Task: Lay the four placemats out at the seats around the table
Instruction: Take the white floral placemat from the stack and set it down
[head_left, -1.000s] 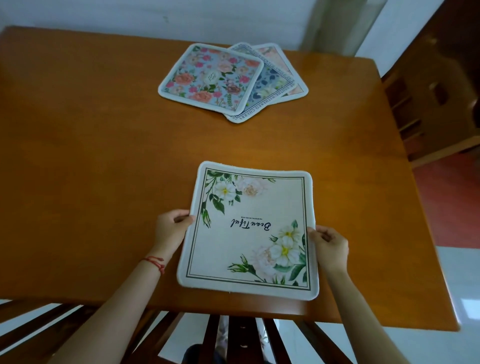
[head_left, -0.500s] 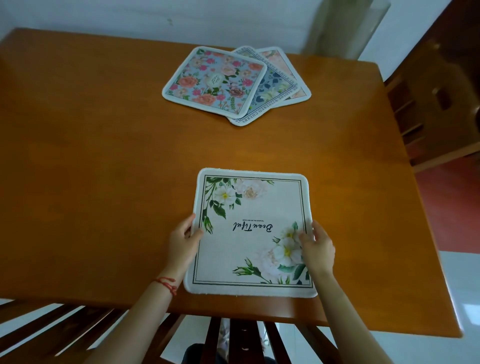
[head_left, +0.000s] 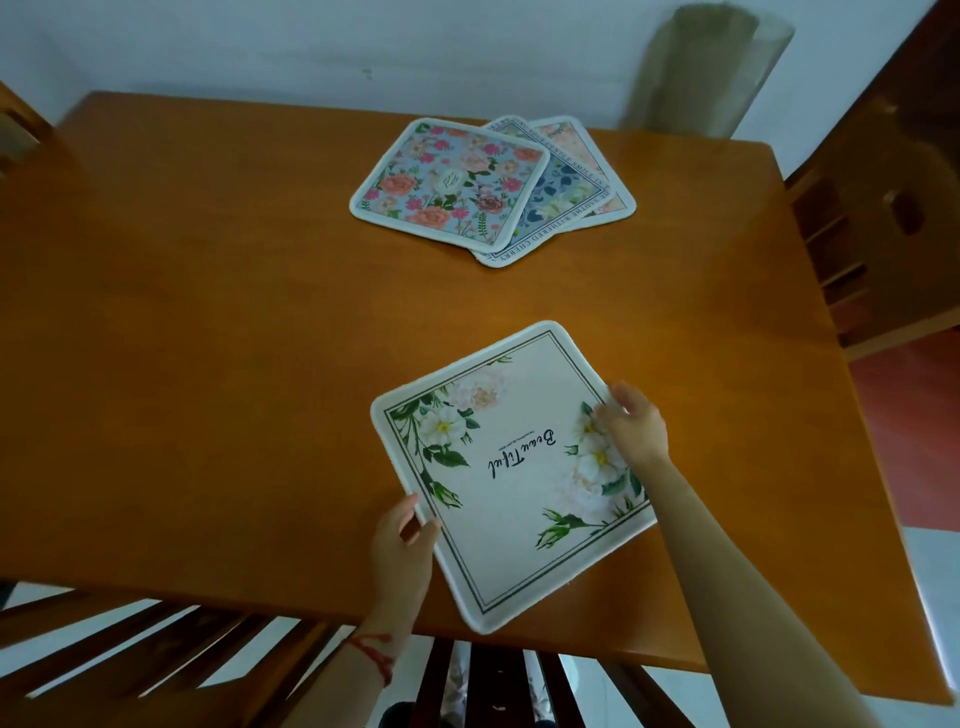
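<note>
The cream, round-cornered cloth placemat (head_left: 514, 478) lies skewed at the wooden surface's (head_left: 208, 364) six-o'clock edge, one corner toward twelve, left hand (head_left: 402, 545) pinching its edge, right hand (head_left: 631, 426) pressing with loose fingers, three floral placemats (head_left: 493, 187) fanned at twelve.

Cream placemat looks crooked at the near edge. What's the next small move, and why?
Probably turn the cream placemat back square to the table edge and let go: it lies skewed, one corner overhanging, left hand and right hand on its sides. Three mats wait stacked.
</note>
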